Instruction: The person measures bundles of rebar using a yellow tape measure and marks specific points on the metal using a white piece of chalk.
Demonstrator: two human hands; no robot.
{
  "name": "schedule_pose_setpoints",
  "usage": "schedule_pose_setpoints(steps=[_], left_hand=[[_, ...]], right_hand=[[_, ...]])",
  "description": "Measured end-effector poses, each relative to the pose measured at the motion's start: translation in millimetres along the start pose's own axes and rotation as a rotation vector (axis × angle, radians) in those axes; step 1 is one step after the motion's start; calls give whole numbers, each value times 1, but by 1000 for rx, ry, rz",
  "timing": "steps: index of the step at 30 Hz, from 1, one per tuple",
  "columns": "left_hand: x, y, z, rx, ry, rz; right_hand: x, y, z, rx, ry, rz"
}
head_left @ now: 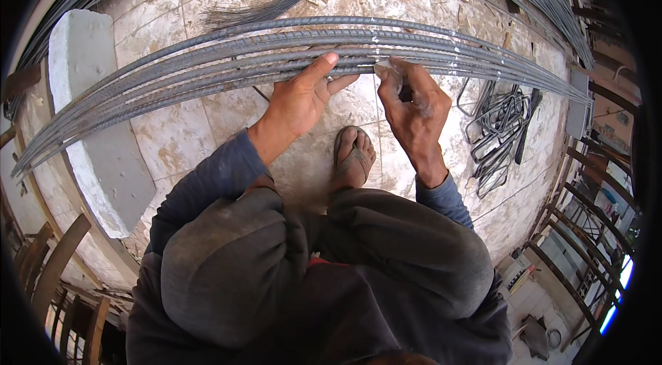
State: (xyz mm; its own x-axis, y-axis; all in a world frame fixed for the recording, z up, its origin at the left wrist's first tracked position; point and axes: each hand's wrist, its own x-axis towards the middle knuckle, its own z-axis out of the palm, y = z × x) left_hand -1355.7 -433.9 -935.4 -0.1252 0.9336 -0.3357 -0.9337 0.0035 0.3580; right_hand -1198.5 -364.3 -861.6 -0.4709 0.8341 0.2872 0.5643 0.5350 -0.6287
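Head view: I see my left hand (303,93) gripping the ribbed steel bars (207,62), right hand (414,106) pinching white chalk (381,67) against them.

Dark-blue sleeves (214,179), grey trousers (sandal (354,157))

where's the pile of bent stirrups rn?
In the head view, the bent stirrups lie on the tiled floor at the person's right, just beyond the right hand and below the long rebars.
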Motion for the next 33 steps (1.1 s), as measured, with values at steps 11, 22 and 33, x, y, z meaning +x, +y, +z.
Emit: schedule_pose_setpoints(steps=[11, 22, 33], left_hand=[[1, 2, 0, 53, -3, 28], [3, 0, -8, -5, -61, -31], [4, 1, -3, -66, -80, -55]], right_hand=[[36, 4, -16, 19, 49, -35], [64, 14, 12, -80, 14, -189], [60, 1, -1, -132, -97, -205]])
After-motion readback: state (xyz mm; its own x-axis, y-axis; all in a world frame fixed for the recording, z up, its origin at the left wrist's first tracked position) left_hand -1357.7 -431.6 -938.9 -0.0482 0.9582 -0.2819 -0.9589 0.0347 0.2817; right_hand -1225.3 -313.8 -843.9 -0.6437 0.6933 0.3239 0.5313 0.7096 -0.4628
